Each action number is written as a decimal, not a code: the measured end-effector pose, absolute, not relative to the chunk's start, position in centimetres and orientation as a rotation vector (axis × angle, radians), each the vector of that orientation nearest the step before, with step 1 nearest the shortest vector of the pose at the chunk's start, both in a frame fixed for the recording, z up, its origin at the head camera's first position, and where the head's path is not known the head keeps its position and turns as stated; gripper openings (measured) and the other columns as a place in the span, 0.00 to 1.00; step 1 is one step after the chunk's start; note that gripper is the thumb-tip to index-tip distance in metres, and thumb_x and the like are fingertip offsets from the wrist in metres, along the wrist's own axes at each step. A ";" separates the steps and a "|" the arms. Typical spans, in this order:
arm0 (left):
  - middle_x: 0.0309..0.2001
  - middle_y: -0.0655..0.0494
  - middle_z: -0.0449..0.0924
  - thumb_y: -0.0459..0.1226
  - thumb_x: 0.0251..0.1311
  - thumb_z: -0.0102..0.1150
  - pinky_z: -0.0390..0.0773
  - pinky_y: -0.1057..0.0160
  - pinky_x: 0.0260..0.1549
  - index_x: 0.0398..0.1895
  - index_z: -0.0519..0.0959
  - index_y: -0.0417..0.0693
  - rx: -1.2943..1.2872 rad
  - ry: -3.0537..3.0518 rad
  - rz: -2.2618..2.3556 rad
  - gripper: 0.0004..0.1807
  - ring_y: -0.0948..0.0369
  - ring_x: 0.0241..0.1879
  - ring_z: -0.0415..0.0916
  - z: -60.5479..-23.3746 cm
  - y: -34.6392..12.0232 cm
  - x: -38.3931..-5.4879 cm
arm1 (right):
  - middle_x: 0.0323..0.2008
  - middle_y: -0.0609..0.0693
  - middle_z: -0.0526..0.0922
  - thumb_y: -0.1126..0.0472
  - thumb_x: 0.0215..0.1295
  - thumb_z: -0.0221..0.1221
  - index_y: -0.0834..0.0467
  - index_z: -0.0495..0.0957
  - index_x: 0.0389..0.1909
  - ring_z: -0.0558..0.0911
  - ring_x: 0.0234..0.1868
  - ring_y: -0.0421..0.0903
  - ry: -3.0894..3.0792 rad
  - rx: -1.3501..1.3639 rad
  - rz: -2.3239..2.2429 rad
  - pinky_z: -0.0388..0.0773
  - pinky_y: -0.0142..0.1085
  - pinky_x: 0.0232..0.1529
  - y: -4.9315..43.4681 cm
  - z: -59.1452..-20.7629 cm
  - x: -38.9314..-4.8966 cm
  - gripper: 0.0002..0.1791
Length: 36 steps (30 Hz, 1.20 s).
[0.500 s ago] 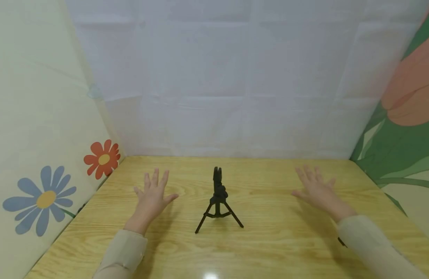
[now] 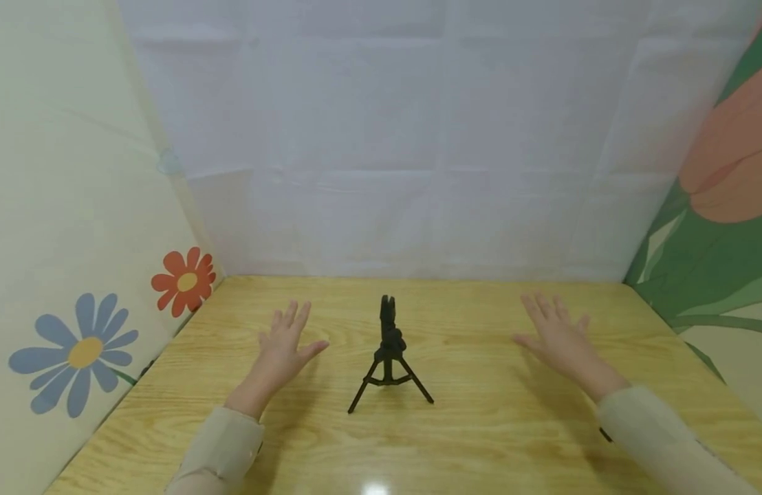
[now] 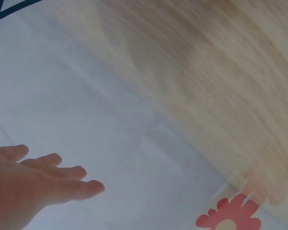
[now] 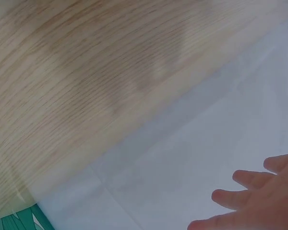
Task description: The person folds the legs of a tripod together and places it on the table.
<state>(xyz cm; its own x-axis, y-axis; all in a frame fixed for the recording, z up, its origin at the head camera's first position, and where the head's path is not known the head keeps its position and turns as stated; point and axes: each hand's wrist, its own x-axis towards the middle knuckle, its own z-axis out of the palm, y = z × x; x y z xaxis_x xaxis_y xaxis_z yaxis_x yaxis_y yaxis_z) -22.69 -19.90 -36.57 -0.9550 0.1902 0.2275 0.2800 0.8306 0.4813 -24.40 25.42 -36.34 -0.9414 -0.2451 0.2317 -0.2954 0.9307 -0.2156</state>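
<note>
A small black tripod (image 2: 389, 350) stands upright on the wooden table (image 2: 467, 440) in the head view, its legs spread and a narrow two-pronged top pointing up. My left hand (image 2: 277, 356) is held over the table to the left of it, fingers extended and thumb pointing toward the tripod. On the other side, farther from the tripod, my right hand (image 2: 562, 345) hovers with fingers spread and its thumb turned inward. Both hands hold nothing, and each casts a shadow on the wood. Straight fingers (image 3: 77, 189) show in the left wrist view, and likewise fingers (image 4: 230, 197) in the right wrist view.
A white cloth (image 2: 381, 137) hangs behind the table's back edge. On the left is a pale panel with a blue flower (image 2: 84, 354) and a red flower (image 2: 186, 282). A panel with a large pink flower (image 2: 736, 151) and green leaves borders the right.
My left hand has shifted a little to the right, toward the tripod, with its fingers closer together. The right hand has drifted slightly left. The tripod stands in the same place.
</note>
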 end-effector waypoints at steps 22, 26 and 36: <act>0.75 0.39 0.46 0.44 0.70 0.54 0.49 0.38 0.66 0.76 0.49 0.39 -0.514 -2.718 -1.312 0.39 0.41 0.73 0.43 -33.8 -17.5 -21.1 | 0.65 0.73 0.63 0.54 0.72 0.55 0.73 0.58 0.68 0.63 0.65 0.70 -2.788 0.526 0.700 0.60 0.62 0.62 22.0 -34.1 -21.9 0.34; 0.75 0.39 0.48 0.45 0.70 0.54 0.50 0.39 0.66 0.76 0.50 0.40 -0.542 -2.722 -1.329 0.38 0.41 0.73 0.44 -33.4 -16.9 -20.7 | 0.64 0.73 0.64 0.54 0.72 0.55 0.73 0.59 0.68 0.65 0.63 0.70 -2.781 0.524 0.797 0.63 0.63 0.60 21.3 -34.3 -21.3 0.33; 0.75 0.44 0.50 0.48 0.70 0.53 0.56 0.36 0.63 0.76 0.51 0.45 -0.553 -2.711 -1.384 0.38 0.42 0.70 0.53 -32.6 -15.7 -20.2 | 0.61 0.70 0.70 0.53 0.73 0.55 0.70 0.63 0.67 0.73 0.57 0.67 -2.738 0.553 0.880 0.73 0.60 0.52 19.5 -34.7 -20.0 0.31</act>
<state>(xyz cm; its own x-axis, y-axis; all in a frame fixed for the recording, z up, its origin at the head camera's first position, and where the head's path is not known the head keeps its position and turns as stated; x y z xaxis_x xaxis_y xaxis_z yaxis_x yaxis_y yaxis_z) -20.16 -15.68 -32.57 -0.9351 0.2914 0.2018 0.3344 0.5364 0.7749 -20.05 19.54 -34.73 -0.9071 -0.2854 0.3094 -0.4123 0.7509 -0.5159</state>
